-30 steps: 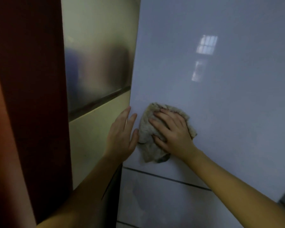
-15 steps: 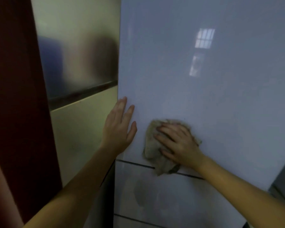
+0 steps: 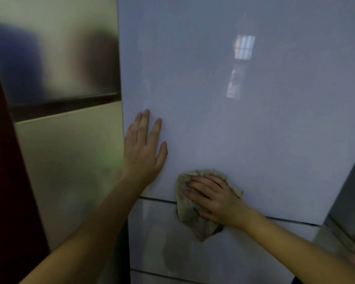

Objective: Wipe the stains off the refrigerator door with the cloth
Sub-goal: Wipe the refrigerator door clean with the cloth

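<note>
Sliding lower, the right hand [image 3: 213, 198] presses its spread fingers onto the crumpled beige cloth [image 3: 195, 218] across the seam of the glossy white refrigerator door [image 3: 234, 130], left hand [image 3: 143, 148] flat, fingers together, alongside.

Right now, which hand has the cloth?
The right hand. It presses the crumpled cloth against the fridge door, at the door's bottom edge. The left hand holds nothing; it lies flat and open on the door.

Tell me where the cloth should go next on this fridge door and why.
Probably sweep the cloth rightward along the door's bottom edge: the right hand presses it at the seam, left hand braced flat.
</note>
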Motion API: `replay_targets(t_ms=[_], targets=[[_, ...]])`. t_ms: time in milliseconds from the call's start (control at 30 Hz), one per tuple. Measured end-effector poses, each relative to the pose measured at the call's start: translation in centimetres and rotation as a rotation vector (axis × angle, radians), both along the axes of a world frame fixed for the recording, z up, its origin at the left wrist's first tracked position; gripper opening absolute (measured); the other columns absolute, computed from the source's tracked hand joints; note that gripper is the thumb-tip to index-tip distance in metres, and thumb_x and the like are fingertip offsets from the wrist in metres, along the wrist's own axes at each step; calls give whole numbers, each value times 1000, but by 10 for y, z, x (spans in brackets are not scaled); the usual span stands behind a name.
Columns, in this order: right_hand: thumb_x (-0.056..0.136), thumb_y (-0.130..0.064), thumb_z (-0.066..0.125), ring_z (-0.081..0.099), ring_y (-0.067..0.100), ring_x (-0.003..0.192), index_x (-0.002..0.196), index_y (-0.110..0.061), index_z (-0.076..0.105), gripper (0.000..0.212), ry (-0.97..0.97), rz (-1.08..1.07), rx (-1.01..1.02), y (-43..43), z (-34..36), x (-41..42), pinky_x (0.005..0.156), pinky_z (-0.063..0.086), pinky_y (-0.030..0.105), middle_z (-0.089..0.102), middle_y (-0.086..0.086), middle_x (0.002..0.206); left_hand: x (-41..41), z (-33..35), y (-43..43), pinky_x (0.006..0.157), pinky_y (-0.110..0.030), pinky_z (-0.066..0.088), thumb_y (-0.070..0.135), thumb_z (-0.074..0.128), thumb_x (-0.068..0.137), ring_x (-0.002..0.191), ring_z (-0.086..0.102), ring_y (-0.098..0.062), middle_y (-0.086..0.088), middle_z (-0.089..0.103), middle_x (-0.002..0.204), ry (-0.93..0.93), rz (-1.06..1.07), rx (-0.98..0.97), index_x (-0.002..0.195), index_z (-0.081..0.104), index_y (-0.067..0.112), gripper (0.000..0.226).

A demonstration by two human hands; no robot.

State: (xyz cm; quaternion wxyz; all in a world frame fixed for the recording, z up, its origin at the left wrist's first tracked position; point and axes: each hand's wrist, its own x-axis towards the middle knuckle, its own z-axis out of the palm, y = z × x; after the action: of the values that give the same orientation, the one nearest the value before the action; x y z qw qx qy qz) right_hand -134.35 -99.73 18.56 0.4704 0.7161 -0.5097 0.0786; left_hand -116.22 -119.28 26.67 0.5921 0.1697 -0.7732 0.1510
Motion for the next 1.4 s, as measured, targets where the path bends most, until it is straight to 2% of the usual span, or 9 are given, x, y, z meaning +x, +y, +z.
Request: replay_targets(t_ms=[100, 300, 400, 567, 800, 933, 1100, 1200, 1400], targets=[[96, -36, 62, 51, 26, 134, 134, -19, 65, 41, 27, 5, -26, 12, 11, -10, 122, 23, 38, 55, 7, 145, -5, -11, 7, 118, -54, 33, 31, 50, 99, 149, 30, -38, -23, 34, 160, -34, -25, -34, 148, 45, 8, 55], [88, -44, 71, 56, 31, 132, 132, -17, 68, 51, -24, -51, -271, 32, 132, -23, 112, 37, 48, 63, 12, 138, -15, -6, 17, 119, -54, 32, 32, 52, 98, 150, 29, -38, -21, 32, 161, -34, -64, -37, 149, 45, 10, 56], [86, -46, 74, 53, 31, 134, 132, -15, 67, 55, -70, -72, -350, 45, 168, -29, 114, 34, 48, 62, 12, 138, -25, -1, 29, 119, -55, 31, 32, 51, 99, 150, 30, -37, -22, 33, 160, -32, -71, -64, 148, 45, 10, 55], [86, -47, 73, 52, 31, 136, 135, -16, 65, 59, -34, -93, -272, 58, 106, -40, 113, 37, 49, 60, 11, 142, -45, -3, 53, 121, -56, 26, 33, 50, 98, 150, 29, -37, -21, 33, 161, -30, -122, -83, 148, 47, 11, 54], [91, -44, 70, 50, 24, 136, 138, -20, 62, 54, 26, -115, -102, 101, -2, -67, 120, 29, 39, 53, 4, 147, -52, -10, 62, 123, -55, 25, 32, 51, 98, 151, 26, -38, -23, 31, 161, -70, -101, -88, 147, 47, 8, 55], [92, -46, 68, 47, 24, 138, 140, -21, 60, 55, 42, -121, -116, 116, 26, -77, 119, 28, 39, 49, 3, 149, -56, -7, 71, 122, -56, 24, 32, 51, 97, 151, 26, -38, -24, 31, 160, -81, -129, -107, 146, 47, 8, 55], [88, -47, 73, 51, 32, 135, 140, -18, 60, 61, -36, -169, -324, 134, 121, -87, 110, 38, 49, 59, 12, 142, -63, 7, 84, 123, -57, 24, 32, 50, 98, 152, 26, -37, -22, 30, 161, -102, -171, -153, 147, 46, 9, 55], [88, -47, 72, 48, 33, 138, 140, -16, 60, 62, -31, -205, -333, 143, 155, -92, 109, 40, 53, 58, 14, 143, -68, 17, 89, 123, -57, 23, 33, 49, 98, 152, 25, -36, -22, 29, 162, -95, -180, -128, 148, 45, 9, 56], [93, -45, 68, 47, 32, 139, 143, -16, 57, 59, -31, -180, -294, 141, 105, -90, 113, 37, 49, 53, 12, 146, -72, 14, 91, 123, -58, 22, 34, 50, 98, 152, 25, -36, -21, 28, 162, -101, -189, -118, 148, 44, 10, 56]])
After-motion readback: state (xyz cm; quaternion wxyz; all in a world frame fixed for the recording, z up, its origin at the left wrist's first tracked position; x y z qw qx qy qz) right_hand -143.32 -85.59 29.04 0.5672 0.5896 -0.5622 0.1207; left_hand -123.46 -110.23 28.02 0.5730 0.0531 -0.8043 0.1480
